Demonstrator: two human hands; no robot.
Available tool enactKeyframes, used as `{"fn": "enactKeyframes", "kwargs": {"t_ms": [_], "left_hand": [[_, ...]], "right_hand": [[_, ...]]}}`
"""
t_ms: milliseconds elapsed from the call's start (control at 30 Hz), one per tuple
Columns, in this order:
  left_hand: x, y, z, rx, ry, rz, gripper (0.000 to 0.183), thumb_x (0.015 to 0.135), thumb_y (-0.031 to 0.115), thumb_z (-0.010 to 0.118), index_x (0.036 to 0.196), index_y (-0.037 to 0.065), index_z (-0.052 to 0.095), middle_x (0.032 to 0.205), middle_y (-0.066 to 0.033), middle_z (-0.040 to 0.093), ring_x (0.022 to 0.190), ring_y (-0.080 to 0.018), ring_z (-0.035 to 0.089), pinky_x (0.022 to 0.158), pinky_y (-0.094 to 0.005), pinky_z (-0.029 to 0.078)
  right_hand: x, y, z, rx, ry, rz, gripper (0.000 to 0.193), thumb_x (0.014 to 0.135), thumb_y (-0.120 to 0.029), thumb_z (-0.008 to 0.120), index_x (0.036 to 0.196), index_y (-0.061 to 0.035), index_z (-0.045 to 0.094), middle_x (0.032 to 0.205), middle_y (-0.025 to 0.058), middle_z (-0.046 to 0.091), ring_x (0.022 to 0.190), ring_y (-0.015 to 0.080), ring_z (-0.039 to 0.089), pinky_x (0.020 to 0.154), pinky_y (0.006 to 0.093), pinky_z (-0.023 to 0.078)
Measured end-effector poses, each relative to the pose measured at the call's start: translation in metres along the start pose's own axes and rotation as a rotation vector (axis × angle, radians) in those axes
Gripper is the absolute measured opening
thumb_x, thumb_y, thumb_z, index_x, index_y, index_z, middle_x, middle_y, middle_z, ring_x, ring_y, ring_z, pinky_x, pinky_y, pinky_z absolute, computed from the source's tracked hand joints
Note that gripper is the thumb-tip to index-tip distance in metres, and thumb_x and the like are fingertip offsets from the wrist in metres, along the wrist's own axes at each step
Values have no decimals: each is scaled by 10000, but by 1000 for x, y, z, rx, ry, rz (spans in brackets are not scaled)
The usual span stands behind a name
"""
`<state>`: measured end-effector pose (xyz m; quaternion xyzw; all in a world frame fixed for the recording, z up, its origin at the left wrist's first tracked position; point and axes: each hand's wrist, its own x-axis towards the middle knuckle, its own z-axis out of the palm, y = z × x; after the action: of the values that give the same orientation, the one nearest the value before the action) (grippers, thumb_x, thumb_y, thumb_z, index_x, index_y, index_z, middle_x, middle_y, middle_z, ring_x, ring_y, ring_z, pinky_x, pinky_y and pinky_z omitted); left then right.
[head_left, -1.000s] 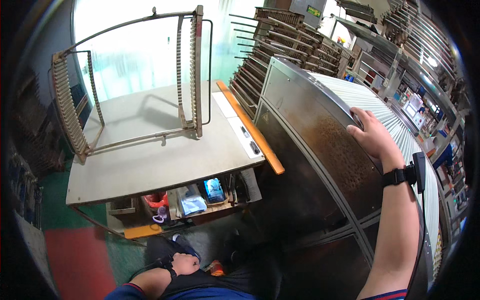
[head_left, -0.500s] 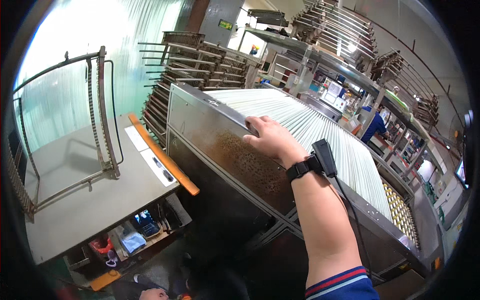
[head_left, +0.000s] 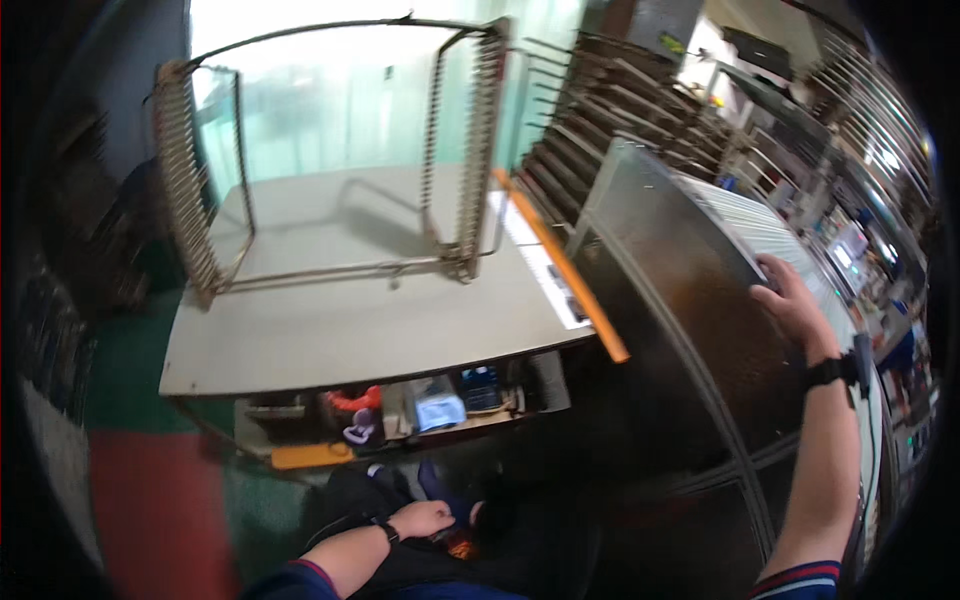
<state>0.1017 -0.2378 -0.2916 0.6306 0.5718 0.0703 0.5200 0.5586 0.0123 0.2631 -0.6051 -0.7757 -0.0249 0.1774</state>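
Note:
My right hand (head_left: pixel 795 308) rests at the right on the top metal rim of a conveyor machine (head_left: pixel 660 230). Its fingers curl over the rim while the thumb lies on the near side. Beyond the rim, rows of pale rods (head_left: pixel 745 210) cover the machine's top. Low in the middle, my left hand (head_left: pixel 422 518) is held close to my lap with its fingers curled in. Whatever those fingers may hold is hidden. On the grey table (head_left: pixel 350 345) ahead stands a slotted metal rack frame (head_left: pixel 478 150).
An orange strip (head_left: pixel 565 270) runs along the table's right edge beside white paper with dark pens. Under the tabletop, a shelf carries a blue packet (head_left: pixel 438 408) and purple-handled scissors (head_left: pixel 362 428). More slotted racks (head_left: pixel 620 110) are stacked behind the machine. Red matting (head_left: pixel 160 510) lies at left.
The view has swung left, so the table and rack sit nearer the middle and the machine farther right. My right hand stays on the rim; more of my left arm shows.

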Motion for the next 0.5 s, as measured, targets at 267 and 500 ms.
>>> {"fn": "enactKeyframes", "kwargs": {"t_ms": [267,500], "left_hand": [[-9,-6,19,-249,144,-121,493,964,428,686,1304,72,661,1240,-187,734,1176,-344,692,994,-430,537],[-9,-7,14,-94,280,-91,649,976,402,691,1482,29,532,1303,-248,688,1233,-398,657,1064,-438,512]], "right_hand": [[15,17,13,106,-61,-25,664,937,-325,743,1516,-78,531,1511,149,564,1421,305,508,1197,416,372],[21,44,6,219,-117,-14,672,967,-323,717,1545,-56,499,1517,112,549,1387,251,510,1166,380,390]]}}
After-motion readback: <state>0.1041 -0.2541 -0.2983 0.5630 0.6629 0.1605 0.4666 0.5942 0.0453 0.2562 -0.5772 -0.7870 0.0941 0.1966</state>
